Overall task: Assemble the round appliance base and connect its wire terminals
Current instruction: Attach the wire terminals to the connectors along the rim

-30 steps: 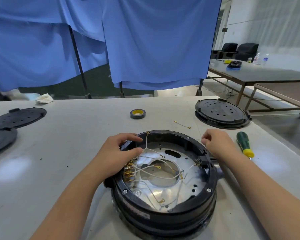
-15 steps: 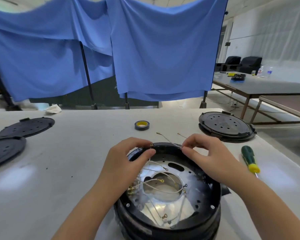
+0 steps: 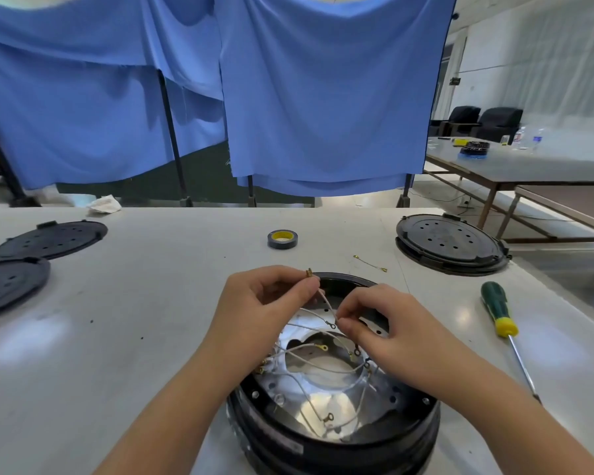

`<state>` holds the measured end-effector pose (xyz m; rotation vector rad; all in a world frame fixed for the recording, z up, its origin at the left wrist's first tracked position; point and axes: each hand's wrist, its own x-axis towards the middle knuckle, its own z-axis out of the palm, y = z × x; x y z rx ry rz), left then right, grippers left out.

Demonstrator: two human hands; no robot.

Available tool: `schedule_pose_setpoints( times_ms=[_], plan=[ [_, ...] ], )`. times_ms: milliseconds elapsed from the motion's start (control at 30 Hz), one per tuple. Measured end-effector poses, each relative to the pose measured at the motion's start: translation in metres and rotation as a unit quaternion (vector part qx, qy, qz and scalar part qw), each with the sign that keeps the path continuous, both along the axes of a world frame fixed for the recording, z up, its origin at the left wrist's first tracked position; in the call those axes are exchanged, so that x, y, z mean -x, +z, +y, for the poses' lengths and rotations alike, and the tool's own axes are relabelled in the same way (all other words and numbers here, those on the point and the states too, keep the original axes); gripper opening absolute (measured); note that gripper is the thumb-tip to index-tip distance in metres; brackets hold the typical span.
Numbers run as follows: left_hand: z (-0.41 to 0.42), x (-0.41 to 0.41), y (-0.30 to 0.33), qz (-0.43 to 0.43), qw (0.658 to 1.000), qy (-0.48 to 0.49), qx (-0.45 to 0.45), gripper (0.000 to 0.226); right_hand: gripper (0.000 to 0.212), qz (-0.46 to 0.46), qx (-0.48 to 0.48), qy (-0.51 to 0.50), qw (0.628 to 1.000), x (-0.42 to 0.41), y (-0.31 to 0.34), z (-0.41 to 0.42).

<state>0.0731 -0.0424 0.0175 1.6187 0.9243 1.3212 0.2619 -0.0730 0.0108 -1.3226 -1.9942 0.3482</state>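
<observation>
The round black appliance base (image 3: 333,440) stands at the table's near edge, open side up, with a shiny metal plate (image 3: 326,402) inside. Several white wires with ring terminals (image 3: 328,418) cross the plate. My left hand (image 3: 258,310) pinches one white wire (image 3: 324,301) near its brass terminal, above the base's far rim. My right hand (image 3: 388,323) pinches the same wire lower down, between thumb and forefinger, over the plate.
A green and yellow screwdriver (image 3: 501,320) lies right of the base. A loose short wire (image 3: 371,264) and a tape roll (image 3: 282,239) lie beyond it. A black round cover (image 3: 450,243) sits far right, two flat black discs (image 3: 48,240) far left.
Both hands left the base's rim and took hold of one wire. My right hand has slid down the wire toward the plate while my left keeps the terminal end raised.
</observation>
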Motion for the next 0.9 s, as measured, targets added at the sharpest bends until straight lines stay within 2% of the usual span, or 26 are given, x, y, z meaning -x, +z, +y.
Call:
schedule_pose_setpoints(
  times_ms=[133,233,367,500,600,700,900],
  plan=[
    [0.001,0.001,0.0,-0.016,0.999,-0.002,0.028,0.005,0.005,-0.002,-0.008,0.003,1.0,0.0,0.0,0.001],
    [0.002,0.0,0.0,-0.003,0.999,0.002,0.033,0.005,0.012,0.103,-0.031,-0.032,0.994,-0.009,0.004,0.004],
    [-0.002,-0.005,-0.002,0.068,0.997,-0.022,0.005,0.008,0.028,0.2,-0.034,-0.123,0.971,-0.032,-0.001,0.018],
    [-0.005,-0.012,0.0,0.167,0.984,-0.055,-0.014,0.015,0.03,0.27,0.049,-0.131,0.952,-0.045,-0.018,0.032],
    [-0.005,-0.02,0.006,0.198,0.977,-0.077,-0.003,0.016,0.024,0.282,0.107,-0.114,0.946,-0.047,-0.025,0.036],
    [-0.006,-0.032,0.013,0.236,0.966,-0.106,-0.023,0.017,0.022,0.26,0.117,-0.122,0.951,-0.048,-0.028,0.038],
    [0.0,-0.053,0.039,0.169,0.975,-0.142,-0.02,0.015,0.02,0.263,0.119,-0.121,0.95,-0.05,-0.029,0.04]
  ],
)
